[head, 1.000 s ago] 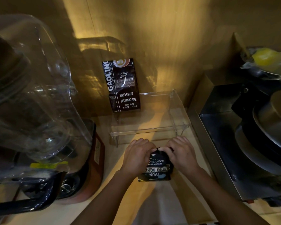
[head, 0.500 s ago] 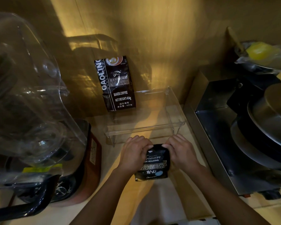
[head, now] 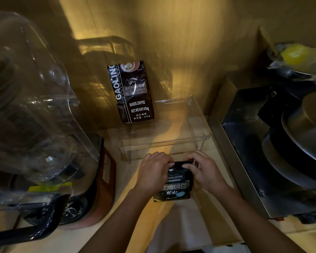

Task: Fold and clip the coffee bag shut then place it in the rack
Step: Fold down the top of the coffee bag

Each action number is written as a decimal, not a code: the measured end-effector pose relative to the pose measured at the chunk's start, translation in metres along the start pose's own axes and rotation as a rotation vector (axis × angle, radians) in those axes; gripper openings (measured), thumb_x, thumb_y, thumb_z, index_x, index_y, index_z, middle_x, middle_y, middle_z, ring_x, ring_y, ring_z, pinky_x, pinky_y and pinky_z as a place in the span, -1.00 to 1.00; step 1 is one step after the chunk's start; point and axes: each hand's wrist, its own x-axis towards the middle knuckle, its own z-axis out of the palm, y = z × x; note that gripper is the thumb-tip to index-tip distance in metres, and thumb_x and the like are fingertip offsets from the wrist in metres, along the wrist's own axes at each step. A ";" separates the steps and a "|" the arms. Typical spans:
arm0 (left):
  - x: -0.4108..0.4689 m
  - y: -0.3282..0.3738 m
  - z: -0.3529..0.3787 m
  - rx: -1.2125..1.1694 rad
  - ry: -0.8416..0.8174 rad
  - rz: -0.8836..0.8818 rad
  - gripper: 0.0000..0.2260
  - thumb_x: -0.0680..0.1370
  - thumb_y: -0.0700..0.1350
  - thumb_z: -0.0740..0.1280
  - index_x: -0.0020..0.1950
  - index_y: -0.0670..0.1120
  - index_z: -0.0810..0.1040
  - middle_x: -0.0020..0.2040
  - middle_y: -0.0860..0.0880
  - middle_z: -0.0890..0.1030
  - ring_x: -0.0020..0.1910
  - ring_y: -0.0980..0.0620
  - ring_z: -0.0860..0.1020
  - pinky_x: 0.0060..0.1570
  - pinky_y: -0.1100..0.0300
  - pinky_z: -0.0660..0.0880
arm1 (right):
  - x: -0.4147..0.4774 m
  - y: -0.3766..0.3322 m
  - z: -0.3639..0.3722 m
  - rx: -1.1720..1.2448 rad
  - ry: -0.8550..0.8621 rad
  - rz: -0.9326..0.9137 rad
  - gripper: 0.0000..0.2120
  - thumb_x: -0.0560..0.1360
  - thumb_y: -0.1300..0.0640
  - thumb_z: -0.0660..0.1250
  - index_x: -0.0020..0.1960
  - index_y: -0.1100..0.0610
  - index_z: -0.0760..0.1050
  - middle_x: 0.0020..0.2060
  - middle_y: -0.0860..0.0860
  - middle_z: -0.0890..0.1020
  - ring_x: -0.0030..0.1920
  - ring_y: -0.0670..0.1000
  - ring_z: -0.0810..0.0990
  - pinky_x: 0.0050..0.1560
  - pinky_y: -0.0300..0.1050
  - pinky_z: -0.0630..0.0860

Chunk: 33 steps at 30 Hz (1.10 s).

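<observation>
A small black coffee bag (head: 176,187) with white lettering stands on the wooden counter just in front of the clear plastic rack (head: 164,145). My left hand (head: 153,172) grips its upper left side. My right hand (head: 206,172) holds the upper right, with fingers curled over the folded-down top edge. The bag's top is mostly hidden under my fingers. I see no clip in either hand. A taller black coffee bag (head: 132,92) leans against the wall at the rack's back left.
A large clear blender jar on a reddish base (head: 44,125) fills the left side. A steel appliance with a round lid (head: 290,143) stands at the right. A bowl with something yellow (head: 295,55) sits at the far right.
My hands have shifted on the bag's top and more of its front lettering now shows. The bag stays in the same spot before the rack.
</observation>
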 end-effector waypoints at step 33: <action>0.018 0.017 0.006 0.052 -0.134 0.233 -0.95 0.50 -0.15 0.29 -0.07 -0.08 0.46 -0.12 -0.09 0.56 -0.12 -0.06 0.47 -0.16 0.12 0.32 | -0.008 0.008 -0.001 0.426 0.133 0.227 -0.81 0.35 0.41 0.37 -0.28 0.13 0.55 -0.35 0.06 0.58 -0.32 -0.10 0.52 -0.26 -0.31 0.45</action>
